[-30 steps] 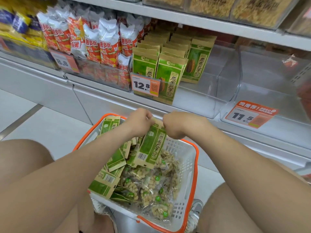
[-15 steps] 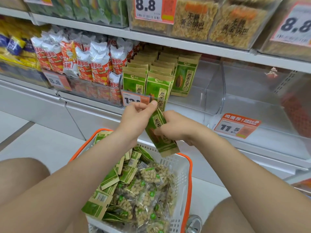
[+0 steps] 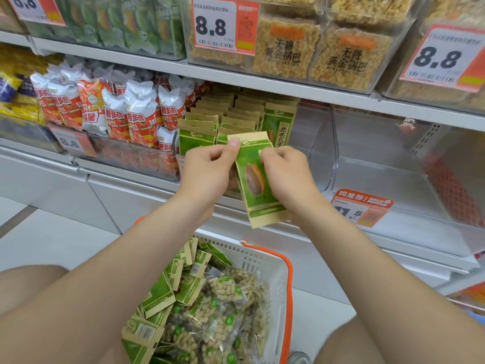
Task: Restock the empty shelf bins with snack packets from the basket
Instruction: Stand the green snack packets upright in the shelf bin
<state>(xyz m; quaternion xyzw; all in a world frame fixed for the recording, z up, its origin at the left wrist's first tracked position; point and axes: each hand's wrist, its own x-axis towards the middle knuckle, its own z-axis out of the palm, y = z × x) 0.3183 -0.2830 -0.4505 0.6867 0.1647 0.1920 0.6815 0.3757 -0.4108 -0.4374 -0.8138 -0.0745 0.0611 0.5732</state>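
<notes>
I hold a green and tan seed packet (image 3: 256,179) upright in front of the shelf. My left hand (image 3: 210,169) grips its left edge, thumb on the top corner. My right hand (image 3: 287,174) grips its right edge. Behind it, a clear bin (image 3: 315,143) holds rows of the same green packets (image 3: 236,114) on its left side; its right side is bare. To the right stands an empty clear bin (image 3: 393,179). Below, a white basket with an orange rim (image 3: 287,271) holds more green packets (image 3: 170,292) and clear bags of nuts (image 3: 217,311).
Red and white snack bags (image 3: 118,109) fill the bin to the left. The shelf above carries boxes of golden crisps (image 3: 315,48) with 8.8 price tags (image 3: 223,24). An orange 11.5 tag (image 3: 360,207) hangs on the empty bin's front. My knees flank the basket.
Both hands lifted a green packet out of the basket up to the level of the shelf bin. The view tilted upward, showing the upper shelf.
</notes>
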